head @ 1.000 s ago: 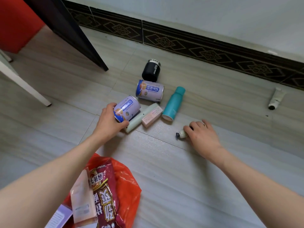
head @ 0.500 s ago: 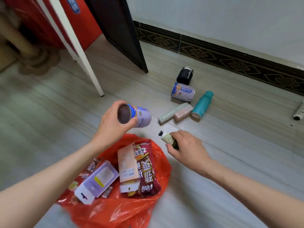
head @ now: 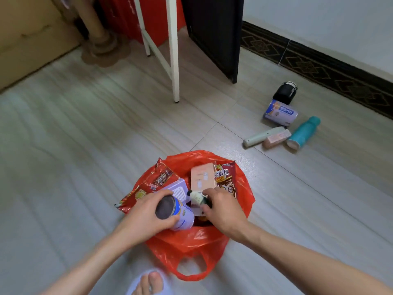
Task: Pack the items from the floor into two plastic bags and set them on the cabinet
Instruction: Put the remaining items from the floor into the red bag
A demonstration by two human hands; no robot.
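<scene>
An open red plastic bag (head: 242,184) lies on the floor in front of me, holding snack packets, a pink box and a purple box. My left hand (head: 142,216) grips a purple-and-blue can (head: 180,213) over the bag's mouth. My right hand (head: 223,209) holds a small white bottle with a dark cap (head: 196,196) just above the bag's contents. Further right on the floor lie a black jar (head: 285,92), a second purple can (head: 280,112), a pale green tube (head: 262,137), a small pink box (head: 276,141) and a teal bottle (head: 303,133).
A white table leg (head: 174,60) and a dark cabinet panel (head: 214,35) stand behind the bag. A patterned dark skirting (head: 331,73) runs along the wall at the right. My bare toes (head: 148,284) show at the bottom edge. A tan wooden post (head: 95,28) stands at the back left.
Both hands lifted a can and a small bottle off the floor and carried them left and back to the red bag. They now sit over its mouth.
</scene>
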